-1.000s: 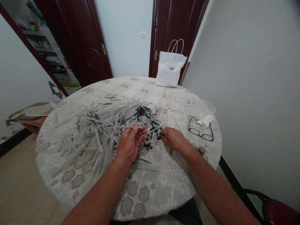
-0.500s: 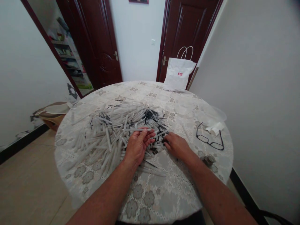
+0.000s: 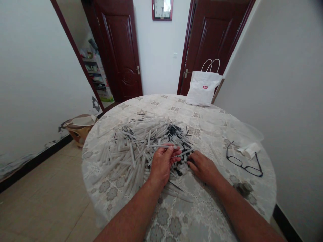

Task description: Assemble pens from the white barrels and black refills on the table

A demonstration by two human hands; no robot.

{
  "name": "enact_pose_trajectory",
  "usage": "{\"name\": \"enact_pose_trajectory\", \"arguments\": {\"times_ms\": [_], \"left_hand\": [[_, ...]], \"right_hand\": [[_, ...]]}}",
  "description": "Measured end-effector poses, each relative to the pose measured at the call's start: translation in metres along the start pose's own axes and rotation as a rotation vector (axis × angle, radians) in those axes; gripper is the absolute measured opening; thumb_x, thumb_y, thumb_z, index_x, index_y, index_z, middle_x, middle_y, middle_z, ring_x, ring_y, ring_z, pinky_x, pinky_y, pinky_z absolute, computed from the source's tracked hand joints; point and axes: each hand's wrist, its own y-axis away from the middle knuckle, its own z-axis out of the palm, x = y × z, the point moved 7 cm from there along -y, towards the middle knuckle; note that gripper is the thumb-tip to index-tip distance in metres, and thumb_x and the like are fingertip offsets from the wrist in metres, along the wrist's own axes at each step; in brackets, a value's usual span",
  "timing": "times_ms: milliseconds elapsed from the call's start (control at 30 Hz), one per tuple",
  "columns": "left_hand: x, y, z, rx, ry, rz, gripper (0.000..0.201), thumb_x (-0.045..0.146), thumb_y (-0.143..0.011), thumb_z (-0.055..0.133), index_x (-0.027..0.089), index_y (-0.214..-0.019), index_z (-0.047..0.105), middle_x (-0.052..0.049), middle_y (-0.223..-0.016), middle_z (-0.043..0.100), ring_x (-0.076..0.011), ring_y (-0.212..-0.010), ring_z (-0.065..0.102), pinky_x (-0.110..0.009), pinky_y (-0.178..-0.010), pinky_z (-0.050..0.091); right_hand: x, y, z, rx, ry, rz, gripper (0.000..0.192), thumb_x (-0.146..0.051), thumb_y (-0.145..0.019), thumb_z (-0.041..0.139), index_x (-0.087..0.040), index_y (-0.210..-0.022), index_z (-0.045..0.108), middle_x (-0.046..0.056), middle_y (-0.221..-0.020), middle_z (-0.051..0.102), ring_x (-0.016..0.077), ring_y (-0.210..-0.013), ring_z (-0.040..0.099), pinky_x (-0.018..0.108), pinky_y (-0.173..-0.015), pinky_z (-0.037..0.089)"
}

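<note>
My left hand (image 3: 162, 165) is closed, with a thin translucent tube (image 3: 155, 146) lying level between thumb and fingers. Under and beyond it spreads a heap of similar pale plastic tubes (image 3: 137, 168). Thin dark sticks (image 3: 174, 131) fan out at the heap's far right part. At the heap's right edge, my right hand (image 3: 204, 166) rests low with its fingertips drawn together among small black pieces. Whatever those fingertips hold, if anything, is too hidden to name.
A patterned cloth covers the round table (image 3: 176, 222). To the right lie black-framed glasses (image 3: 243, 165), a crumpled white packet (image 3: 249, 150) and a small dark object (image 3: 243, 189). A white paper bag (image 3: 204, 89) stands at the far edge. Beyond the left edge is a brown stool (image 3: 80, 129).
The view has shifted left and tilted up, bringing a wall clock into sight. Both hands keep nearly the same place over the heap, and the tube remains in my left hand.
</note>
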Motion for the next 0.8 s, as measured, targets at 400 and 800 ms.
{"name": "enact_pose_trajectory", "arguments": {"times_ms": [400,800], "left_hand": [[0.005,0.0,0.0,-0.008,0.014,0.026,0.037,0.04,-0.082,0.078,0.014,-0.104,0.061,-0.013,-0.1,0.075,-0.023,-0.085,0.075,-0.03,-0.065,0.06],[0.014,0.0,-0.001,-0.019,0.009,0.057,0.037,0.04,-0.083,0.078,0.015,-0.105,0.063,-0.011,-0.098,0.075,-0.0223,-0.085,0.074,-0.029,-0.064,0.06]], "right_hand": [[0.013,0.001,-0.023,0.298,-0.263,0.033,0.019,-0.031,-0.093,0.051,-0.019,-0.097,0.065,0.007,-0.087,0.066,0.0225,-0.081,0.062,0.034,-0.076,0.046],[-0.035,-0.027,-0.054,0.315,-1.06,0.054,0.031,-0.043,-0.092,0.062,-0.019,-0.11,0.069,-0.001,-0.071,0.065,0.0125,-0.055,0.056,0.026,-0.055,0.047]]}}
